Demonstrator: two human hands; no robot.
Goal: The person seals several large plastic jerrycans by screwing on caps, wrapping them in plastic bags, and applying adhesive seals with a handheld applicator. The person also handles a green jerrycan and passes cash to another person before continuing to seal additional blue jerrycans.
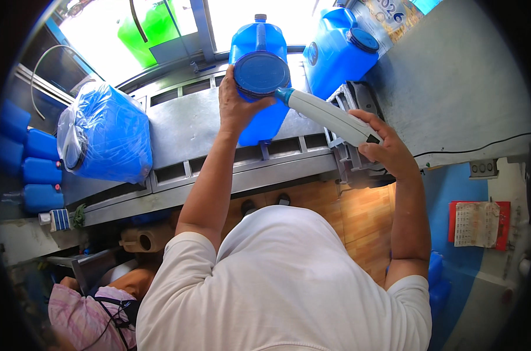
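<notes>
A tall blue plastic water jug stands on a grey metal counter, its wide round blue cap facing me. My left hand grips the left rim of that cap. My right hand holds the grey handle of a white, gun-shaped tool. The tool's teal nozzle touches the right edge of the cap.
A second blue jug stands behind to the right. Another, wrapped in clear plastic, lies on the counter's left. Several blue containers are stacked at far left, a green container outside. Another person sits low at lower left.
</notes>
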